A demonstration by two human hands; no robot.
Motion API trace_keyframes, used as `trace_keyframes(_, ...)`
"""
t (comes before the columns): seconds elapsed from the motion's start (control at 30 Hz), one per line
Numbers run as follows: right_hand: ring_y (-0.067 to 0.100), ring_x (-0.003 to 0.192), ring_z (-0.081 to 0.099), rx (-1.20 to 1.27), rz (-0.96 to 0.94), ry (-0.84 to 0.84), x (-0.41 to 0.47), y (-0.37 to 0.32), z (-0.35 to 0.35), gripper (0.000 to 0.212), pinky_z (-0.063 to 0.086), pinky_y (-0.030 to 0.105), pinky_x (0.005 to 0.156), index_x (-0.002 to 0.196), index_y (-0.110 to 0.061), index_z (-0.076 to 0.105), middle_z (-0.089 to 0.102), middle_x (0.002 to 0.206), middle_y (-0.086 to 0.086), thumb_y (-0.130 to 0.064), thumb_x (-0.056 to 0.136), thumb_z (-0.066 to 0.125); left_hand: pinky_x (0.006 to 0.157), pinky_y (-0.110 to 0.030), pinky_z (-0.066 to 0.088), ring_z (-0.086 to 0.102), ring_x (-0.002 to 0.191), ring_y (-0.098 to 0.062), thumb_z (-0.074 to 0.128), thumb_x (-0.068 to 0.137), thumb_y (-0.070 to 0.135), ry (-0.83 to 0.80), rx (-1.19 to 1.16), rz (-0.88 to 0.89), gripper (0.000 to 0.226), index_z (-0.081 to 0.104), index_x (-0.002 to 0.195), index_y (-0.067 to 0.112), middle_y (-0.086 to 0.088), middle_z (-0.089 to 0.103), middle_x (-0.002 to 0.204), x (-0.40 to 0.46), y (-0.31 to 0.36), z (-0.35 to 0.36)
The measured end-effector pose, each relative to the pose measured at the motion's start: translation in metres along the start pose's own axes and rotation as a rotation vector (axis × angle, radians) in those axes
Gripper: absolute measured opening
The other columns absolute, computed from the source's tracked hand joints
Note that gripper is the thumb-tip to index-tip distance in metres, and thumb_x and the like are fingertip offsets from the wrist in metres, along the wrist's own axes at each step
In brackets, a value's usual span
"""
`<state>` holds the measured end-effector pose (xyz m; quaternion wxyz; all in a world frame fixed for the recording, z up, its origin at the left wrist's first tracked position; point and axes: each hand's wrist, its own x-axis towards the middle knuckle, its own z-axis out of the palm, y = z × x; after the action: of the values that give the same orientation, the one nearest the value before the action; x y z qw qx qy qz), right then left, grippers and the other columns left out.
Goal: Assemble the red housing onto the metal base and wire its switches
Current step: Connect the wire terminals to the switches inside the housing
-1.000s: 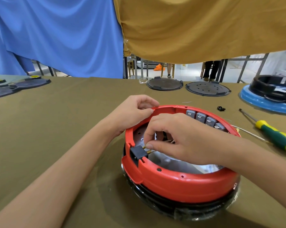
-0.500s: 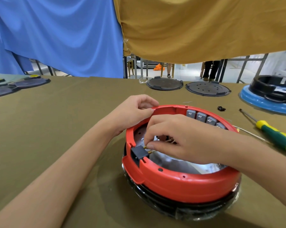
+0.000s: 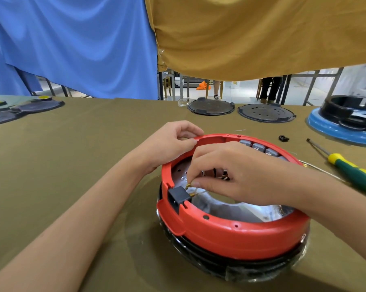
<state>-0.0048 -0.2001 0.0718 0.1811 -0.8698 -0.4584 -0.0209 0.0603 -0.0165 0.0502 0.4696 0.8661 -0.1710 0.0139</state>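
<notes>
Overhead: red housing [image 3: 230, 232] (round, glossy)

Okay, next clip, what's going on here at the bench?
A person is wiring a round red plastic housing that sits on a shiny metal base on an olive-covered table. The left hand grips the housing's far rim. The right hand reaches inside and pinches a small brass wire terminal right beside the black switch block set in the rim. A green-and-yellow-handled screwdriver lies unused to the right.
</notes>
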Motion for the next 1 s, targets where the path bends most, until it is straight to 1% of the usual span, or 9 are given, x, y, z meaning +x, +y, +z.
trace_keyframes(0.13,0.006,0.084,0.058,-0.022,0.005,0.013,-0.0005,-0.0007,-0.0018,0.012,0.043,0.021,0.078,0.099,-0.021,0.073,0.065,0.094,-0.011,-0.023,0.097,0.062,0.094,-0.034,0.054,0.069,0.098,-0.009,0.060,0.097,0.012,0.000,0.001,-0.001,0.020,0.067,0.112,0.023,0.006,0.073,0.106,-0.0001,0.0002,0.0004)
trace_keyframes(0.23,0.006,0.085,0.057,-0.029,-0.003,0.085,-0.0009,-0.0003,-0.0031,0.011,0.043,0.021,0.078,0.096,-0.021,0.074,0.069,0.089,-0.011,-0.022,0.096,0.063,0.098,-0.037,0.052,0.068,0.101,-0.011,0.059,0.097,0.010,0.001,0.009,0.007,0.021,0.067,0.113,0.021,0.004,0.072,0.108,-0.0005,0.0008,0.0004)
trace_keyframes(0.37,0.005,0.088,0.062,0.114,0.058,0.161,-0.0017,0.0001,-0.0062,0.006,0.046,0.020,0.079,0.092,-0.026,0.077,0.070,0.083,-0.013,-0.024,0.089,0.072,0.099,-0.039,0.052,0.068,0.101,-0.012,0.060,0.096,0.009,0.010,0.012,0.013,0.020,0.066,0.111,0.020,0.001,0.072,0.108,-0.0013,0.0018,0.0006)
trace_keyframes(0.5,0.004,0.080,0.065,0.229,0.106,0.149,-0.0006,-0.0003,-0.0089,0.006,0.048,0.017,0.077,0.086,-0.027,0.077,0.072,0.080,-0.010,-0.022,0.086,0.075,0.099,-0.040,0.052,0.068,0.102,-0.014,0.061,0.095,0.008,-0.003,0.020,0.012,0.022,0.066,0.115,0.017,0.000,0.072,0.109,-0.0016,0.0033,0.0004)
trace_keyframes(0.63,0.000,0.093,0.059,0.139,0.124,0.109,0.0008,-0.0043,-0.0063,0.003,0.042,0.016,0.082,0.088,-0.029,0.076,0.067,0.090,-0.021,-0.027,0.087,0.074,0.096,-0.035,0.053,0.069,0.099,-0.010,0.062,0.094,0.010,0.005,0.007,0.019,0.020,0.066,0.112,0.018,0.002,0.073,0.106,-0.0017,0.0031,0.0009)
trace_keyframes(0.7,0.004,0.097,0.059,0.116,0.134,0.073,0.0008,-0.0060,-0.0042,0.003,0.043,0.023,0.088,0.089,-0.030,0.076,0.065,0.099,-0.022,-0.029,0.088,0.073,0.094,-0.030,0.053,0.069,0.098,-0.007,0.063,0.094,0.012,0.004,0.006,0.023,0.019,0.067,0.111,0.020,0.004,0.073,0.106,-0.0015,0.0026,0.0009)
trace_keyframes(0.8,0.010,0.092,0.063,0.119,0.164,0.080,0.0010,-0.0070,-0.0024,0.006,0.048,0.035,0.086,0.086,-0.031,0.075,0.066,0.100,-0.017,-0.027,0.087,0.071,0.095,-0.030,0.052,0.068,0.100,-0.008,0.063,0.095,0.012,0.007,0.016,0.022,0.020,0.067,0.113,0.019,0.003,0.072,0.107,-0.0007,0.0020,0.0007)
trace_keyframes(0.9,0.001,0.095,0.060,0.153,0.170,0.069,0.0017,-0.0081,-0.0010,0.005,0.048,0.030,0.087,0.085,-0.031,0.075,0.067,0.098,-0.015,-0.027,0.086,0.073,0.096,-0.032,0.053,0.068,0.100,-0.007,0.062,0.095,0.012,0.006,0.025,0.015,0.020,0.067,0.113,0.021,0.005,0.072,0.107,-0.0006,0.0017,0.0004)
trace_keyframes(1.0,0.000,0.096,0.060,0.178,0.181,0.065,0.0017,-0.0066,-0.0009,0.005,0.048,0.029,0.088,0.084,-0.030,0.076,0.068,0.096,-0.015,-0.026,0.085,0.073,0.095,-0.032,0.053,0.068,0.100,-0.008,0.061,0.096,0.012,0.009,0.029,0.011,0.020,0.067,0.114,0.021,0.005,0.071,0.108,-0.0005,0.0016,0.0007)
